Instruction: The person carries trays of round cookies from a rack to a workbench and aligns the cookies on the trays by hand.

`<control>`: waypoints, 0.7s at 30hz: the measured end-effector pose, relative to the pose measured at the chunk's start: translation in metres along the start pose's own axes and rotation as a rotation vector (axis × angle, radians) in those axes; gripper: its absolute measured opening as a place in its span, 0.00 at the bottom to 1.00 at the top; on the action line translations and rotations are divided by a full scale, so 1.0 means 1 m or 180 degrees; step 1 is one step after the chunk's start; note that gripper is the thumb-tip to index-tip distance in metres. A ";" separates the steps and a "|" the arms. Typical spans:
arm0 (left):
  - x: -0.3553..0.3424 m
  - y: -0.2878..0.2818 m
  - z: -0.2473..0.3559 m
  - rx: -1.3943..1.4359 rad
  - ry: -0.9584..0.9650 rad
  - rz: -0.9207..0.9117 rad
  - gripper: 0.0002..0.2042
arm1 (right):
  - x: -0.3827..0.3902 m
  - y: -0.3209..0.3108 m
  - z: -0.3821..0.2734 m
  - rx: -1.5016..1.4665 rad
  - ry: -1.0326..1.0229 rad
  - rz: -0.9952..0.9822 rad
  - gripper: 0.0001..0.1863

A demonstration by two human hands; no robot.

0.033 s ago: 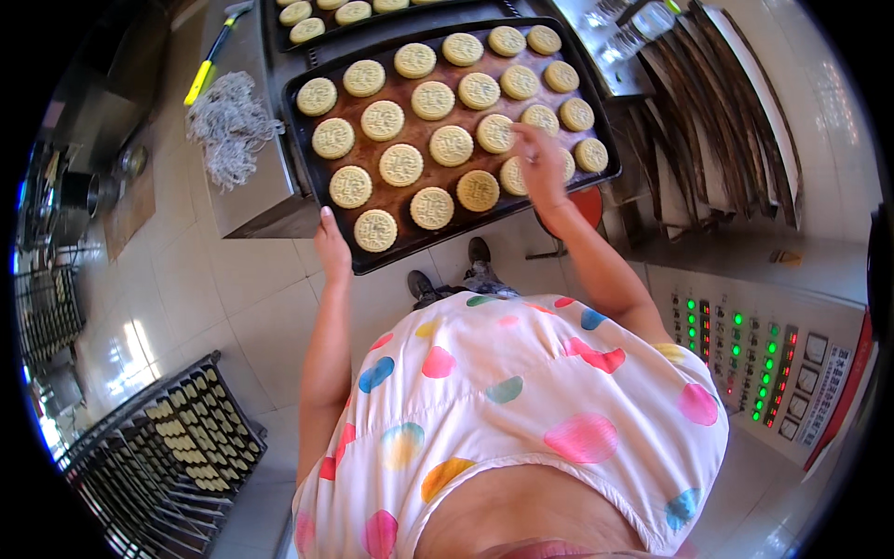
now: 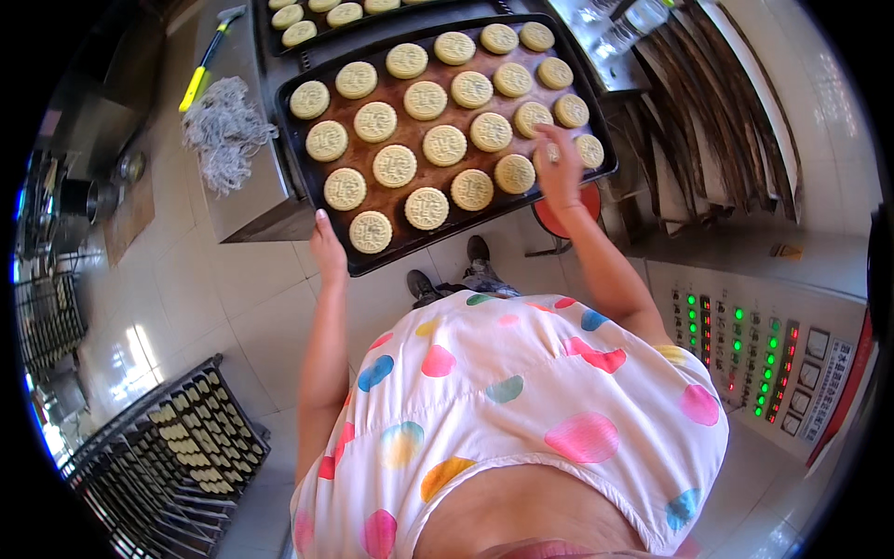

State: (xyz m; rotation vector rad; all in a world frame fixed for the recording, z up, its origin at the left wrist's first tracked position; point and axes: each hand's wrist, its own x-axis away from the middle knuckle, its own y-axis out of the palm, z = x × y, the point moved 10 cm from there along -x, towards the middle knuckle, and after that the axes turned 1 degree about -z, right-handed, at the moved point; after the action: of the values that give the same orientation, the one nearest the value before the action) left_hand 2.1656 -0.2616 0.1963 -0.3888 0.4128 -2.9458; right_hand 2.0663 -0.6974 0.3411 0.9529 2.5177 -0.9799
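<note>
A dark baking tray (image 2: 421, 244) lies tilted across the worktop, its near edge jutting out toward me. Rows of round, pale yellow pastries (image 2: 395, 166) with scalloped edges and stamped tops cover it. My left hand (image 2: 328, 250) grips the near left corner, thumb on the rim and the other fingers hidden under it. Over the right part of the tray, my right hand (image 2: 562, 179) has its fingers apart above a pastry in the nearest row, partly covering it. Slight blur hides whether the fingertips touch that pastry.
Another tray (image 2: 372, 20) of pastries sits beyond. On the left worktop lie a scraper (image 2: 207, 70) with a yellow handle and a stringy grey bundle (image 2: 226, 132). A loaded rack (image 2: 200, 438) stands lower left. Dark-edged sheets (image 2: 712, 112) and a control panel (image 2: 745, 349) are at right.
My right hand has shifted rightward and slightly nearer over the tray, uncovering pastries in the middle rows. The tray and my left hand sit slightly farther left in the picture.
</note>
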 end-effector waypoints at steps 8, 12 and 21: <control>0.005 0.014 -0.015 0.0633 -0.0483 -0.0162 0.33 | 0.010 -0.106 0.071 0.1228 0.0068 -0.0112 0.11; 0.032 0.025 -0.010 0.1142 -0.0466 -0.0116 0.33 | -0.004 -0.105 0.087 0.1243 -0.0033 -0.0039 0.16; 0.062 -0.016 -0.064 0.0366 -0.0401 0.1218 0.31 | 0.016 -0.110 0.278 -0.0401 0.2522 -0.0169 0.32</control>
State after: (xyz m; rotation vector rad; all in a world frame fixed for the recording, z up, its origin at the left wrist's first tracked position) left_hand 2.0867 -0.2411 0.1560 -0.4245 0.2652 -2.5435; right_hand 1.9860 -0.9401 0.1846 1.4543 3.1890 -0.4870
